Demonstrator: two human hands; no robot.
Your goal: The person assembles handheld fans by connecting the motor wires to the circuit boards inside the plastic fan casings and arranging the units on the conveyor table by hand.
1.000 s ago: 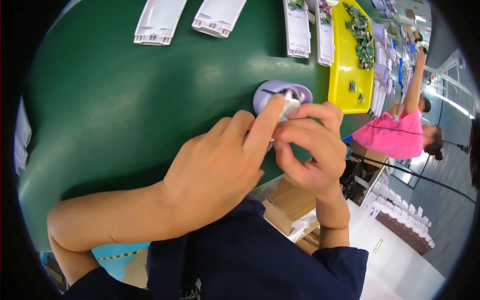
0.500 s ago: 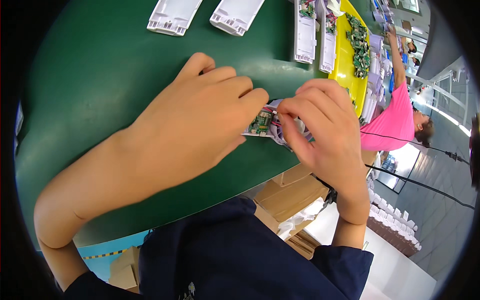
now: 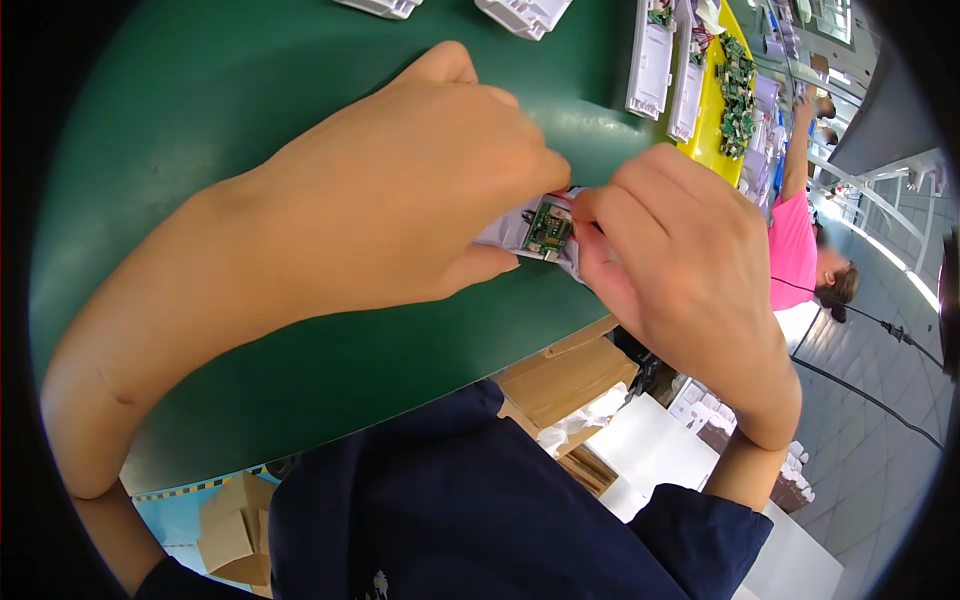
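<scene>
My left hand [image 3: 430, 190] is closed around the left part of a pale lilac plastic housing [image 3: 505, 232], which lies low over the green table. Inside the housing sits a small green circuit board [image 3: 548, 230], with a bit of red wire at its upper right. My right hand [image 3: 680, 250] is at the housing's right end, thumb and index finger pinched together beside the board. Those fingers cover that end, so what they pinch, perhaps a wire, cannot be made out.
Two white plastic shells [image 3: 525, 14] lie at the far edge of the green table [image 3: 330, 370]. Far right are long housings [image 3: 652, 70] with boards and a yellow tray [image 3: 712, 150] of circuit boards. A person in pink [image 3: 792, 250] works beyond. Cardboard boxes [image 3: 570, 380] stand below the table edge.
Both hands and the housing sit slightly further right in the view. The right hand now covers the housing's right end, with its round part and wires, which showed before.
</scene>
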